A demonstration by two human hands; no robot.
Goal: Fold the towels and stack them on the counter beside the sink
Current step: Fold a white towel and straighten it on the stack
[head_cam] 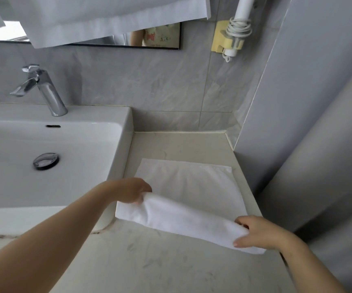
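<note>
Careful: your left hand [133,192] and right hand [257,232] each pinch an end of the raised fold of the white cloth towel [192,187], lying on the pale marble worktop [181,142] just beside the white ceramic sink [116,144]. Uneven pull likely skews the fold — loose layer could slip.

Towel [192,193] on counter [149,261] right of sink [120,123], tap [44,89] behind basin, perhaps another towel [107,17] hanging above.
</note>
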